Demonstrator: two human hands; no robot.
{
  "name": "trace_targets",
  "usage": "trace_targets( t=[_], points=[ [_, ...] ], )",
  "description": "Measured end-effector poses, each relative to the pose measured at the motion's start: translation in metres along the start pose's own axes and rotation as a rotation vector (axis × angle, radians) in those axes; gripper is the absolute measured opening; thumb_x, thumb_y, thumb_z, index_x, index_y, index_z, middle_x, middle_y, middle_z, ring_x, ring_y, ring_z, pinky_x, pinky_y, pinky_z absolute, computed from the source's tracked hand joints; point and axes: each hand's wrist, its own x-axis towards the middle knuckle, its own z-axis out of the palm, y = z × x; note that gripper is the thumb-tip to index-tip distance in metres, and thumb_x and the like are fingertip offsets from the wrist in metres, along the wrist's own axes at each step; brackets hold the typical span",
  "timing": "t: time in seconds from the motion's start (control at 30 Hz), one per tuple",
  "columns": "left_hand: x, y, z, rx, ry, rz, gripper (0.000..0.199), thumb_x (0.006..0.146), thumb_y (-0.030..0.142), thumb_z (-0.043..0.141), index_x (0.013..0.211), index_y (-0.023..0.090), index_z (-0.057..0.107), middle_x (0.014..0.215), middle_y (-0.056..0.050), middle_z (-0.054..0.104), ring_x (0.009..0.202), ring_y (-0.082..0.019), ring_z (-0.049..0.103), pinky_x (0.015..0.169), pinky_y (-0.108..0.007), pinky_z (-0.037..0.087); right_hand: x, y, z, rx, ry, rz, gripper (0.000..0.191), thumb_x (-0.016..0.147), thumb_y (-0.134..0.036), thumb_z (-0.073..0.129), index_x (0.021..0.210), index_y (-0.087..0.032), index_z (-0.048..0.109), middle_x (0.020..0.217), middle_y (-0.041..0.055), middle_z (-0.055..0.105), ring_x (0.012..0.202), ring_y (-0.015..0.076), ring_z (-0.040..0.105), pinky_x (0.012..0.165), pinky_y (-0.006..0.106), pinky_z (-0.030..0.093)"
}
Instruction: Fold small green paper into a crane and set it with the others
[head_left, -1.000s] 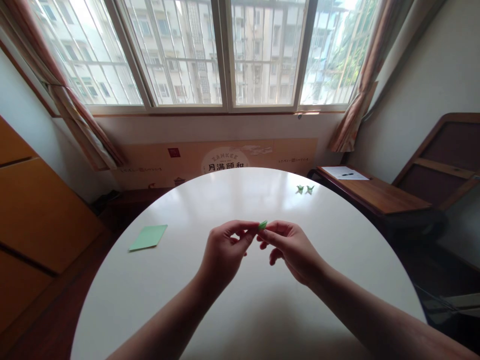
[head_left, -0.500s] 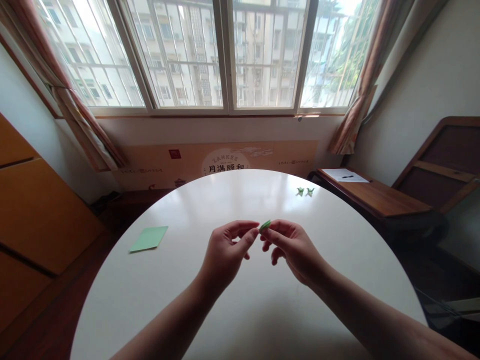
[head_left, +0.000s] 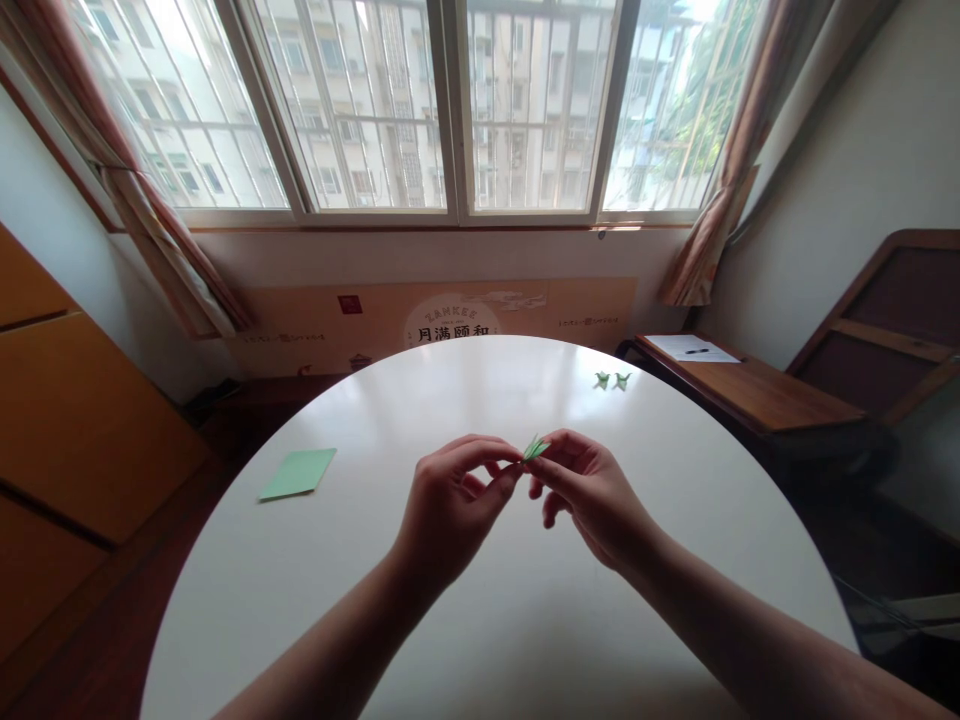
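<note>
A small folded piece of green paper (head_left: 535,449) is held up above the white round table (head_left: 480,640), between both hands. My left hand (head_left: 457,500) pinches its lower left end with thumb and forefinger. From the other side, my right hand (head_left: 589,485) grips it between thumb and index finger, the lower fingers curled loosely. Thin pointed layers of the paper stand apart at the top. Part of it is hidden behind the fingertips.
A stack of light green square paper (head_left: 298,474) lies on the table's left. Two small green folded-paper figures (head_left: 602,380) stand at the far right. Beyond the table, a wooden bench (head_left: 795,395) carries a white sheet (head_left: 688,349) with a pen.
The folded paper's layers have spread apart at the top, where it looked like one narrow piece. My left hand's fingers have shifted slightly right, and both hands keep their hold.
</note>
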Motion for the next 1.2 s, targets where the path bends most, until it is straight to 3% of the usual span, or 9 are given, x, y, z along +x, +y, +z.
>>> trace_targets(
  t=[0.33,0.5,0.83,0.93,1.07,1.2],
  points=[
    [0.0016,-0.0007,-0.0034,0.06,0.015,0.044,0.007,0.082,0.02,0.072,0.086,0.017,0.078,0.087,-0.008,0.075,0.067,-0.017,0.069,0.046,-0.02,0.057,-0.002,-0.0019,0.0,-0.089,-0.06,0.021,0.024,0.077,-0.039,0.083,0.09,-0.019,0.079,0.081,0.007,0.074,0.073,0.0192,0.067,0.043,0.02,0.05],
    [-0.0001,-0.0026,-0.0025,0.058,0.013,0.07,0.009,0.083,0.017,0.071,0.086,0.017,0.079,0.087,-0.007,0.076,0.066,-0.016,0.07,0.047,-0.02,0.057,-0.0016,-0.0003,-0.0012,-0.08,-0.045,0.014,0.023,0.075,-0.039,0.084,0.085,-0.019,0.078,0.078,0.0058,0.073,0.073,0.0195,0.067,0.042,0.019,0.05],
    [-0.0005,0.0019,0.0007,-0.039,0.012,-0.085,0.012,0.082,0.016,0.067,0.085,0.015,0.078,0.08,-0.005,0.076,0.059,-0.016,0.069,0.048,-0.024,0.058,-0.0019,0.0004,-0.0014,-0.15,-0.04,-0.049,0.025,0.078,-0.042,0.081,0.089,-0.019,0.078,0.08,0.0075,0.075,0.074,0.0211,0.069,0.042,0.021,0.051],
    [-0.0015,0.0014,0.0022,0.036,0.054,-0.013,0.013,0.081,0.014,0.069,0.089,0.017,0.078,0.08,-0.004,0.078,0.066,-0.018,0.072,0.051,-0.023,0.059,-0.0028,0.0012,-0.0012,-0.184,-0.028,-0.073,0.026,0.079,-0.042,0.08,0.09,-0.019,0.077,0.082,0.0083,0.075,0.075,0.0226,0.07,0.041,0.022,0.052],
    [-0.0045,0.0002,0.0015,0.248,0.113,0.198,0.016,0.085,0.013,0.069,0.098,0.019,0.077,0.089,-0.004,0.08,0.073,-0.017,0.074,0.058,-0.022,0.059,-0.0048,0.0025,0.0015,-0.204,-0.001,-0.102,0.022,0.082,-0.04,0.078,0.09,-0.02,0.075,0.082,0.0062,0.073,0.076,0.0222,0.07,0.042,0.022,0.052],
    [-0.0059,0.0011,-0.0007,0.442,0.141,0.383,0.01,0.088,0.014,0.07,0.093,0.021,0.076,0.084,-0.003,0.08,0.075,-0.018,0.073,0.066,-0.027,0.058,-0.0072,0.0023,0.0059,-0.179,0.007,-0.09,0.019,0.084,-0.038,0.076,0.089,-0.02,0.074,0.081,0.0049,0.07,0.077,0.0212,0.069,0.043,0.021,0.052]
  ],
)
